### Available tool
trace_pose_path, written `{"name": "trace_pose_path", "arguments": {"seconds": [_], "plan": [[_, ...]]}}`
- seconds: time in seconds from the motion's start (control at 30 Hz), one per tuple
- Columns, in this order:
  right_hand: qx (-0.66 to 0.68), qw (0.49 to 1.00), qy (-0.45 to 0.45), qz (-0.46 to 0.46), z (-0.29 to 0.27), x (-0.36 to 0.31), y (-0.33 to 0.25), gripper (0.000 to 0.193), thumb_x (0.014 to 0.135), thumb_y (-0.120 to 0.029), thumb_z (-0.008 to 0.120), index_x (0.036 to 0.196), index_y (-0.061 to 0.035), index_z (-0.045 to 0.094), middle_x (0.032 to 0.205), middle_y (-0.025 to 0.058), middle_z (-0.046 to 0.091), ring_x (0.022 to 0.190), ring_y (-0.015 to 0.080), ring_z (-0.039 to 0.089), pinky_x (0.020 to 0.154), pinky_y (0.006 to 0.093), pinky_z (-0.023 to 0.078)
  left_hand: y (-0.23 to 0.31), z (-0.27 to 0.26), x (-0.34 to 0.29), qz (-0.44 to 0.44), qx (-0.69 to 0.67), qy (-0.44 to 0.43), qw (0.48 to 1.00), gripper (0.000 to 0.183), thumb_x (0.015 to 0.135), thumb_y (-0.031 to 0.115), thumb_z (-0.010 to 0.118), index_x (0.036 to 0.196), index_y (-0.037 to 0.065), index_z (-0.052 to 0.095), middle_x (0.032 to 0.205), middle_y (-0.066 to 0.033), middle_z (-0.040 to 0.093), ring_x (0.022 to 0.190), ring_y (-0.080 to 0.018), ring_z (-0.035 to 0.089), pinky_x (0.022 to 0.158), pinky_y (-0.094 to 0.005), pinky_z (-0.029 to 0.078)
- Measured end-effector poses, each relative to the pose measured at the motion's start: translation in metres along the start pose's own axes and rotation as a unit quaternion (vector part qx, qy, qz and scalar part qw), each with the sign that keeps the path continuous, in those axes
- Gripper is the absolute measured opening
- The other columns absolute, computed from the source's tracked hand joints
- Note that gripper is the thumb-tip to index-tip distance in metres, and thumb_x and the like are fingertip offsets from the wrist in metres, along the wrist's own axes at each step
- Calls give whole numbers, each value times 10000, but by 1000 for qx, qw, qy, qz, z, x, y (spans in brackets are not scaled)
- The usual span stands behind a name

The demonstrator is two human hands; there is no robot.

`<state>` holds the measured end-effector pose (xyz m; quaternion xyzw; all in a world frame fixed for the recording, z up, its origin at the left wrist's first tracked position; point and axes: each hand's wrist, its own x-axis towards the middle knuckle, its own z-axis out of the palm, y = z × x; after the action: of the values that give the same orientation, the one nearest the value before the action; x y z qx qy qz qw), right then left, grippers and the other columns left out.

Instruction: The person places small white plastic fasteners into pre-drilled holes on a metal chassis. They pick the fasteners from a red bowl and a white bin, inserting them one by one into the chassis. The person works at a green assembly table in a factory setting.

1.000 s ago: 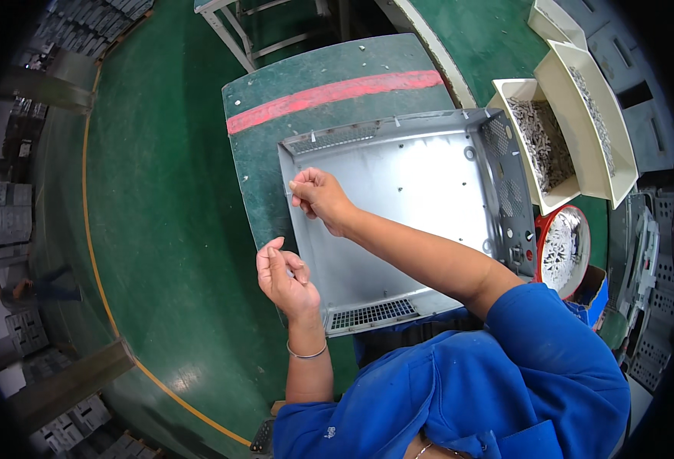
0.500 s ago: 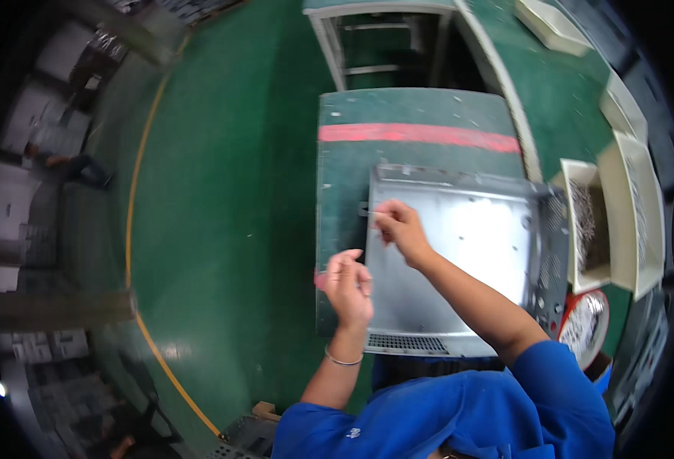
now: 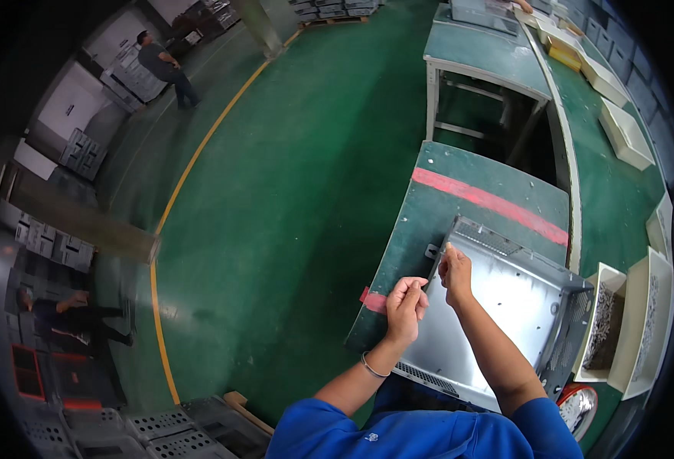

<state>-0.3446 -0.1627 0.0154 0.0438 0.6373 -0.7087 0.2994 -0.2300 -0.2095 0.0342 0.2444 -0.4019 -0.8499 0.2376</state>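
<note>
A shallow grey sheet-metal tray (image 3: 498, 306), with raised perforated side walls, lies on a green workbench (image 3: 398, 264). My right hand (image 3: 455, 277) is closed in a pinch at the inner side of its left wall; anything between the fingertips is too small to make out. Just left of that wall is my left hand (image 3: 406, 307), its fingers curled and drawn together. What those fingers hold, if anything, is hidden. A small metal tab (image 3: 432, 250) with a hole sticks out from the wall beyond my hands.
Cream bins (image 3: 603, 321) of small metal parts stand right of the tray, beside a red-rimmed round container (image 3: 578, 405). Another bench (image 3: 490, 57) stands ahead. A person (image 3: 165, 69) is at the far left, another (image 3: 77, 314) nearer. Perforated metal casings (image 3: 157, 428) are stacked lower left.
The view has swung left, so bench and tray appear farther right and lower. My right hand stays by the tray's left wall, fingers more tightly closed. My left hand remains close to it.
</note>
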Motion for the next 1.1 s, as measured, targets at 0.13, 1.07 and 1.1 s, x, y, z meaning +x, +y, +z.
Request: {"name": "trace_pose_path", "arguments": {"seconds": [0.13, 1.07, 1.1], "plan": [[-2, 999, -31, 8, -12, 2, 3, 317, 824, -368, 436, 678, -87, 447, 498, 18, 436, 350, 65, 325, 302, 198, 204, 5, -5, 0, -54, -100, 16, 993, 113, 828, 101, 433, 879, 35, 510, 654, -42, 511, 483, -80, 433, 430, -192, 361], [-408, 880, -90, -226, -121, -127, -16, 108, 721, -162, 569, 783, -84, 528, 756, 68, 554, 630, 243, 536, 544, 345, 417, -34, 57, -36, -239, 234, -174, 926, 429, 859, 262, 435, 1122, -74, 399, 694, -97, 565, 377, -76, 460, 295, -159, 306], [-395, 887, -86, -223, -125, -126, -13, 67, 723, -147, 567, 751, -90, 544, 758, 62, 552, 632, 231, 538, 535, 342, 411, -35, 58, -37, -240, 249, -196, 917, 426, 866, 256, 419, 1125, -81, 391, 697, -102, 569, 372, -78, 461, 291, -157, 302]]}}
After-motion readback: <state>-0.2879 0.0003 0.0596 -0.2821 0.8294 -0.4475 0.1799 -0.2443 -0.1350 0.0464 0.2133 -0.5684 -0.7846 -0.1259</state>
